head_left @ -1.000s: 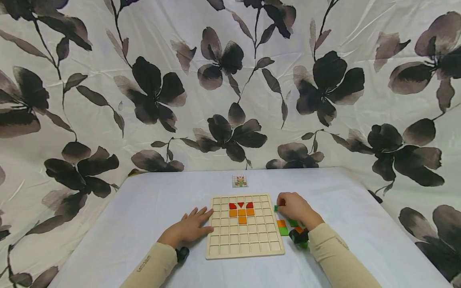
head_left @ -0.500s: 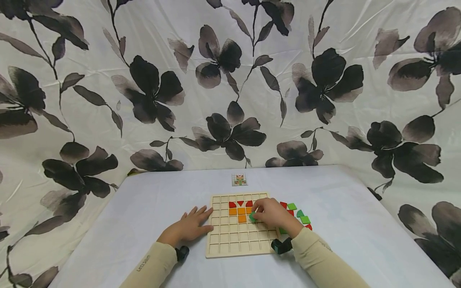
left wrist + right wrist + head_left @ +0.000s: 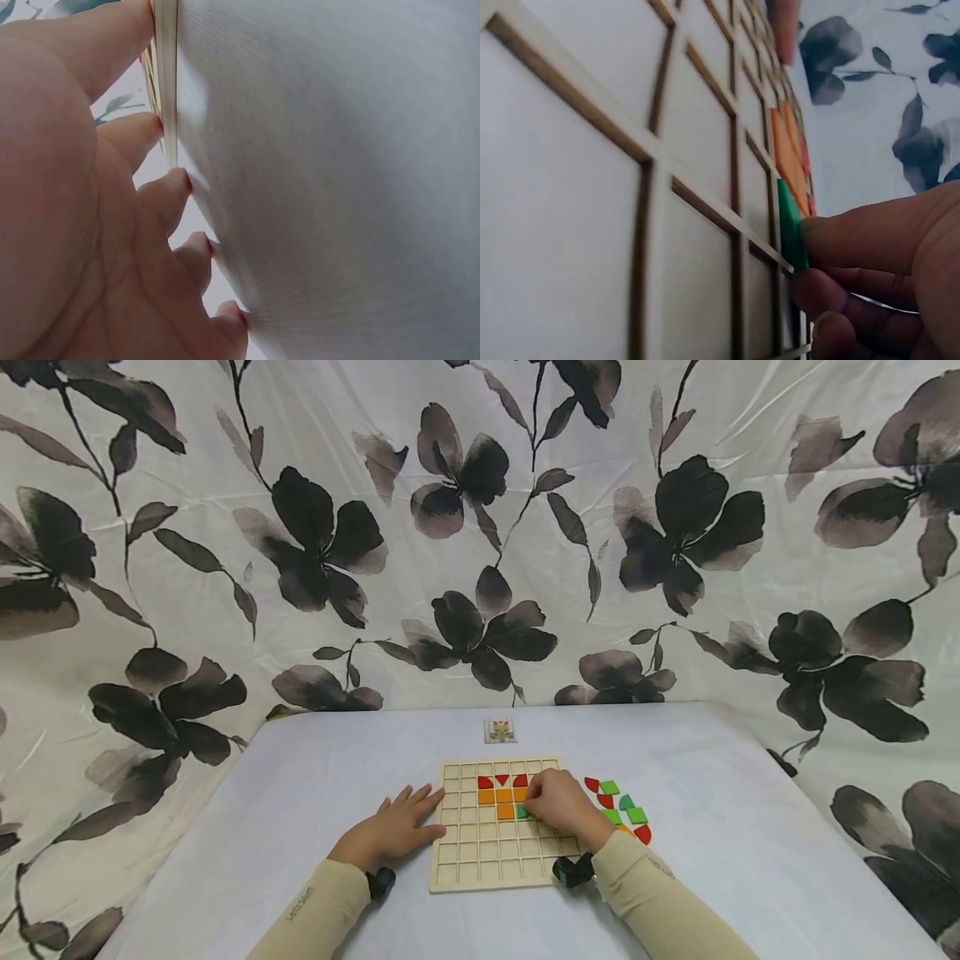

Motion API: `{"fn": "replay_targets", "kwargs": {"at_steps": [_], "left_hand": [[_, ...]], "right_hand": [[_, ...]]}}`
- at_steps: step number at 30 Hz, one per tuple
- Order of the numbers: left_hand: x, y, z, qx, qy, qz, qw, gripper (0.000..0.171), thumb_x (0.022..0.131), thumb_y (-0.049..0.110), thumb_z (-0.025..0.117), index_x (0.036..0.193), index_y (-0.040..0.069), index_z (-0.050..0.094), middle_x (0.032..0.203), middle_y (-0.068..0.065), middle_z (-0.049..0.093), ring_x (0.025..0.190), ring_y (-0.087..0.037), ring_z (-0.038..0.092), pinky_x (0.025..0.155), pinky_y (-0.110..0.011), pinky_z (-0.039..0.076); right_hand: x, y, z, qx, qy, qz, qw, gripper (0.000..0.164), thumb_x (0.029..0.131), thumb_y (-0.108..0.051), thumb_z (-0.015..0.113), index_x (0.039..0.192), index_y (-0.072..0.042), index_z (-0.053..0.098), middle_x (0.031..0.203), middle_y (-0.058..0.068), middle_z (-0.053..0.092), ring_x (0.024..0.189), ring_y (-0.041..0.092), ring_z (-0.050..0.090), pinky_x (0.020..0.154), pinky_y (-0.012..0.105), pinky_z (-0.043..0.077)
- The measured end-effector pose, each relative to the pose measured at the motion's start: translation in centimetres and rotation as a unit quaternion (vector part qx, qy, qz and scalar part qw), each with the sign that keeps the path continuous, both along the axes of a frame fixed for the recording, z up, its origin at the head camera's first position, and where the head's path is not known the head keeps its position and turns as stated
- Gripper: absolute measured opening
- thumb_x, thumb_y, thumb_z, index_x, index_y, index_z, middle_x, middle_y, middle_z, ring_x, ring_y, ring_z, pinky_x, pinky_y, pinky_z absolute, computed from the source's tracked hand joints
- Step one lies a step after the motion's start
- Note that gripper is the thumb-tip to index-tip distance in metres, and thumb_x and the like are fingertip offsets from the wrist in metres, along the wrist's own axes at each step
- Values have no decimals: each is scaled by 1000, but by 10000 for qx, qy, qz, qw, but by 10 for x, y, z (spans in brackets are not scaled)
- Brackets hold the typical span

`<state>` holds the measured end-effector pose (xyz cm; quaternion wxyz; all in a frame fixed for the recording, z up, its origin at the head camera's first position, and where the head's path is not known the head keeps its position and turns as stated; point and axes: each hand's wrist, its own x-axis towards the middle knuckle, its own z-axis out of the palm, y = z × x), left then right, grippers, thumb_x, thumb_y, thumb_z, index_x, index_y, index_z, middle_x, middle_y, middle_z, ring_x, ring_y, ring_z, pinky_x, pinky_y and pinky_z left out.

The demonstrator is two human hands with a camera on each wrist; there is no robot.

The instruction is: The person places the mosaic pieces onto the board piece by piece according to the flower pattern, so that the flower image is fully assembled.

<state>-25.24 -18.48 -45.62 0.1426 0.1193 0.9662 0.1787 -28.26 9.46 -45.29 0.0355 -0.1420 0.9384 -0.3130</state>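
A wooden grid board (image 3: 457,877) lies on the white table. Red pieces (image 3: 485,782) and orange square tiles (image 3: 506,811) fill several cells in its upper middle. My right hand (image 3: 564,806) is over the board, pinching a dark green tile (image 3: 789,229) between thumb and fingertips. That tile sits at the cell just right of the lowest orange one; whether it lies fully flat is hidden by the fingers. Beside the board's left edge, my left hand (image 3: 392,829) rests with spread fingers, thumb and index tip touching the edge; the left wrist view shows the palm.
Loose red, green and orange pieces (image 3: 636,815) lie on the table right of the board, partly behind the right wrist. A small pattern card (image 3: 500,731) lies beyond the board. A floral cloth (image 3: 480,527) hangs behind the table (image 3: 337,743).
From the loose pieces at the right, my right hand has moved left over the board, bringing the green tile to the cell beside the orange tile. The left hand has stayed in place.
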Motion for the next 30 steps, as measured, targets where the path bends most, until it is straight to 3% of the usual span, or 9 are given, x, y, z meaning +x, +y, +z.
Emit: {"fn": "replay_targets", "kwargs": {"at_steps": [8,14,22,30], "left_hand": [[-2,0,1,-62,-22,20,10000,70,93,52,56,152,21,34,160,-10,27,148,-42,15,116,-66,11],[-4,-1,-2,-82,-22,13,10000,71,92,53,56,152,21,34,160,-10,27,148,-42,15,116,-66,10],[-4,1,-3,-147,-10,-14,9999,70,93,53,55,152,21,34,160,-10,27,148,-42,16,115,-67,11],[-3,0,-1,-126,12,-8,9999,69,94,52,55,152,20,34,160,-11,27,148,-43,16,115,-67,12]], "right_hand": [[-1,-3,-4,215,304,108,9992,13,85,-18,73,73,-15,68,73,-5,63,66,11,52,62,26,45],[1,10,4,200,232,241,9992,6,88,-18,70,84,-15,73,82,-4,66,71,12,54,66,29,46],[-10,59,17,969,219,-564,9935,12,90,-22,67,94,-13,74,85,0,66,72,14,54,63,30,46],[-6,116,27,1800,-421,-1202,9754,26,87,-25,70,101,-4,72,86,6,68,70,19,55,62,34,50]]}}
